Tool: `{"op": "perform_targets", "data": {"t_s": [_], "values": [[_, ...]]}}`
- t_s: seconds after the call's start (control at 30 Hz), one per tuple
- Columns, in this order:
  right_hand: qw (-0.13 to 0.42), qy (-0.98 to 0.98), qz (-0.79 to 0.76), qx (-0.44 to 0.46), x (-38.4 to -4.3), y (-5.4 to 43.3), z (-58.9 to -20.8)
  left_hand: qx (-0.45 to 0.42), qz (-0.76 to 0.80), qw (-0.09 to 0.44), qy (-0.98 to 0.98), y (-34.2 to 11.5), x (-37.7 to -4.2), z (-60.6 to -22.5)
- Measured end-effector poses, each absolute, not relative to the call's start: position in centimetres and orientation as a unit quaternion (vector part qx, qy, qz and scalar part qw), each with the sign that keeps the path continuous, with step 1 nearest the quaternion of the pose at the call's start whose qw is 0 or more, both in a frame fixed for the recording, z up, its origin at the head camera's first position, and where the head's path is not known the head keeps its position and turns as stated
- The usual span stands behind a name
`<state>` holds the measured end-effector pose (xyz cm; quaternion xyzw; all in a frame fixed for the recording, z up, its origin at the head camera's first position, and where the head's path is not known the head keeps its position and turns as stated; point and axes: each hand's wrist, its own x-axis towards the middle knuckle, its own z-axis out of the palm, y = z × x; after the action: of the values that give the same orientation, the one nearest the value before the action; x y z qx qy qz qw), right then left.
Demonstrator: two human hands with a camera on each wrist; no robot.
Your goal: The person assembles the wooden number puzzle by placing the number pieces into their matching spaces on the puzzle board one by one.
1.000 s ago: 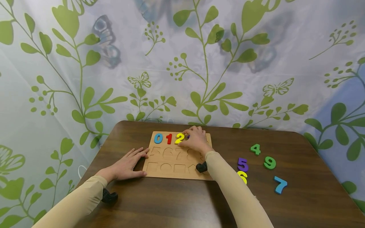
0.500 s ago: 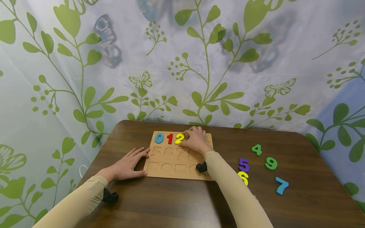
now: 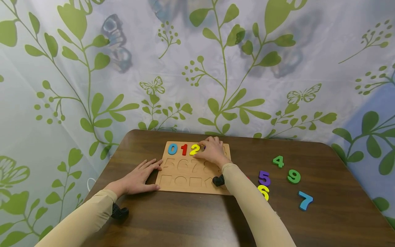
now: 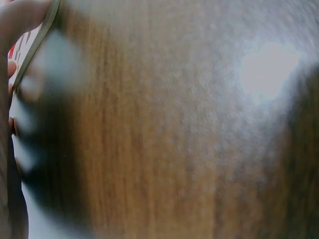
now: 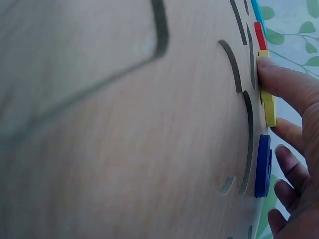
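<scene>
My right hand pinches the yellow number 2 at the top row of the wooden number board. In the right wrist view, the thumb lies on one side of the yellow 2 and the index finger touches its other end. A dark blue-purple piece sits beside it, mostly hidden by the hand in the head view. To the left on the board are a blue 0 and a red 1. My left hand rests at the board's left edge, fingers spread.
Loose on the brown table, right of the board, lie a green 4, a green 9, a purple 5, a yellow 6 and a blue 7. A patterned curtain hangs behind the table.
</scene>
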<state>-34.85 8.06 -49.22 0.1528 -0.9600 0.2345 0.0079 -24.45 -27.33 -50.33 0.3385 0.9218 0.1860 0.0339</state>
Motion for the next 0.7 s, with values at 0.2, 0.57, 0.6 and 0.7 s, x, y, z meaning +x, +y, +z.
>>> {"op": "perform_targets", "data": {"t_s": [0.2,0.57,0.6,0.7], "values": [[0.008,-0.962,0.229,0.151,-34.92,8.04,-49.26,0.334,0.181,0.04,0.924,-27.41,-24.5,-50.46],[-0.004,-0.96,0.234,0.155,-34.69,8.14,-48.79,0.333,0.181,0.043,0.925,-27.29,-24.49,-50.21],[-0.004,-0.959,0.235,0.156,-34.68,8.17,-48.76,0.333,0.181,0.043,0.925,-27.3,-24.48,-50.18],[-0.002,-0.959,0.236,0.158,-34.72,8.2,-48.7,0.333,0.18,0.046,0.925,-27.25,-24.46,-50.09]]}}
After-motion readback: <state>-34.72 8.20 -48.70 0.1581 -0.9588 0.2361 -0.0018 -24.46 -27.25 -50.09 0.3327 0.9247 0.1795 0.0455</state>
